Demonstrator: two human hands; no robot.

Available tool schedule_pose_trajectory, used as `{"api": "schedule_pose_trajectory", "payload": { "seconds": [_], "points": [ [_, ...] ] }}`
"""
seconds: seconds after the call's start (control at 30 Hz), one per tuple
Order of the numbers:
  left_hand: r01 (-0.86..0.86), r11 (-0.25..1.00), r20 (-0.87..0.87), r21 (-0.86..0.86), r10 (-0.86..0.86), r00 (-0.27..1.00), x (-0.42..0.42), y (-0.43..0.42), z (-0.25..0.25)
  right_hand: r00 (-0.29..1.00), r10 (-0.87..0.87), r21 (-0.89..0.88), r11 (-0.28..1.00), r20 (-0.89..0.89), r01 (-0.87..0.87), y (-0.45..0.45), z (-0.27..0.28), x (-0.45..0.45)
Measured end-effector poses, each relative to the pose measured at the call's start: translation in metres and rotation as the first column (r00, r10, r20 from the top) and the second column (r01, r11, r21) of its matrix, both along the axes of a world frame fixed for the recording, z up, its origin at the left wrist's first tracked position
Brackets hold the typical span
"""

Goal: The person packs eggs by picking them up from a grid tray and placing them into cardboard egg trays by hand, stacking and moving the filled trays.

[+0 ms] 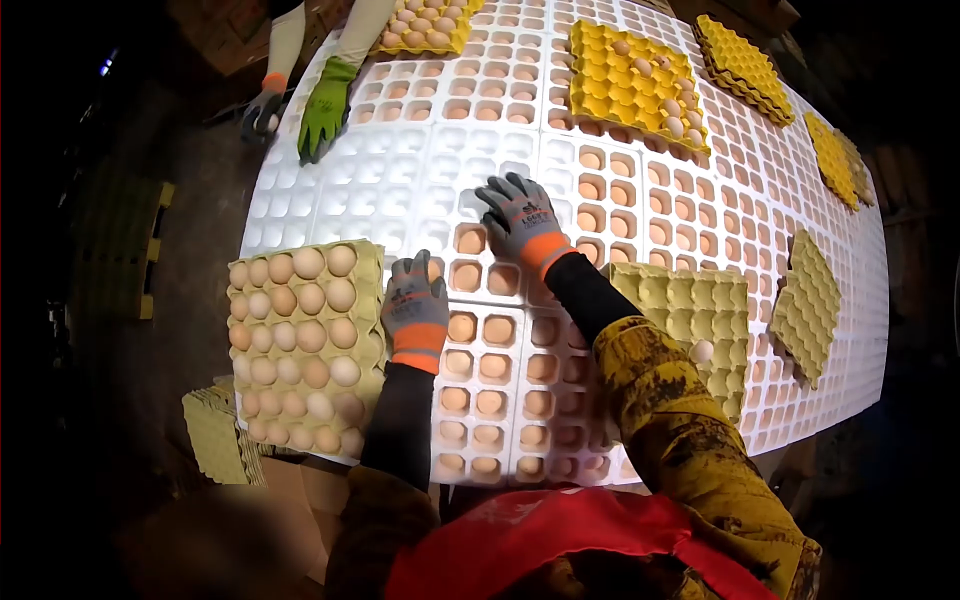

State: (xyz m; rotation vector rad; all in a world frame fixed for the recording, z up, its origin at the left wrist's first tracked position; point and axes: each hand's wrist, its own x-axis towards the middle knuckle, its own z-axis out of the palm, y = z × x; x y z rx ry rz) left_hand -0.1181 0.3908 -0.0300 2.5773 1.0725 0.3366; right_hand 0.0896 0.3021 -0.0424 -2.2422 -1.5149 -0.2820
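Left hand (415, 310) and right hand (520, 215), both gloved, over a white foam tray (455, 165) partly filled with eggs (469, 239).
The left hand's fingers are partly bent just beside a full carton (377, 325) of eggs; an egg (435, 270) shows at its fingertips, but whether it is gripped I cannot tell. The right hand is palm down, fingers slightly spread above the cells; its underside is hidden, so I cannot tell whether it holds anything. At upper left, another person's green-gloved hand (326, 115) hangs over bare cells.

There are two hands (522, 215), two co-worker's hands (325, 112) and thirty eggs (285, 300) in the left tray (373, 290).
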Motion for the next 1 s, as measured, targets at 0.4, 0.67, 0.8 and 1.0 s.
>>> {"api": "schedule_pose_trajectory", "payload": {
  "seconds": [0.4, 0.67, 0.8, 1.0],
  "points": [
    [0.212, 0.948, 0.046, 0.236, -0.229, 0.972, 0.137, 0.014, -0.044, 0.423, -0.039, 0.159, 0.893, -0.905, 0.422, -0.175, 0.116, -0.061],
    [0.353, 0.934, 0.409, 0.049, -0.341, 0.846, 0.088, -0.054, 0.015, 0.492, -0.457, -0.038, 0.760, -0.741, 0.649, -0.349, 0.133, -0.056],
    [0.513, 0.855, 0.342, -0.083, -0.459, 0.820, 0.012, -0.130, 0.029, 0.585, -0.573, -0.298, 0.812, -0.574, 0.502, -0.378, 0.152, -0.069],
    [0.521, 0.848, 0.211, -0.100, -0.493, 0.844, -0.024, -0.173, 0.022, 0.840, -0.459, -0.261, 0.882, -0.289, 0.392, -0.385, 0.117, -0.045]
  ]
}}
